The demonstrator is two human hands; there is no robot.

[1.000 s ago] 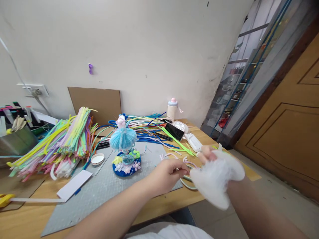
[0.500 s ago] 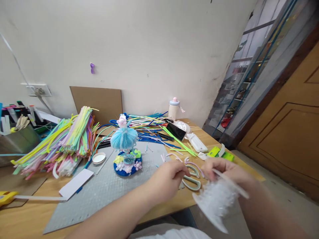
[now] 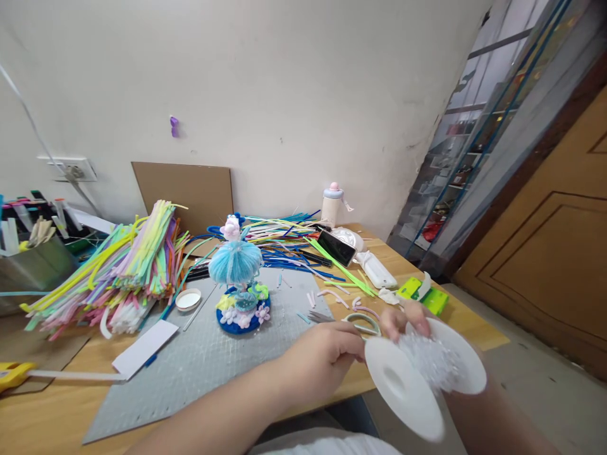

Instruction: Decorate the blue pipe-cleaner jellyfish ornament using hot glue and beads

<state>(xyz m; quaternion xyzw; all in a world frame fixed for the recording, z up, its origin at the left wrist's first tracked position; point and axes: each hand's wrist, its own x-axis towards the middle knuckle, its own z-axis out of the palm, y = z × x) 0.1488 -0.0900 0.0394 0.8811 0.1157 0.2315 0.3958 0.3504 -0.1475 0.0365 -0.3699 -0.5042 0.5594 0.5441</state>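
At near right: right hand [image 3: 406,321] clamped on white spool [image 3: 403,387]; left hand [image 3: 327,359] fingers pinched together at spool flange.

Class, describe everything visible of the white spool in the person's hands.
The white spool looks plastic: two round flanges and a core wound with frosty white trim. It is tilted, one flange facing the camera, in the air by the table's edge. The right hand holds it from behind; the left hand sits beside the near flange.

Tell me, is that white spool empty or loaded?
Loaded: fluffy white strand fills the spool between its discs, held by the right hand.
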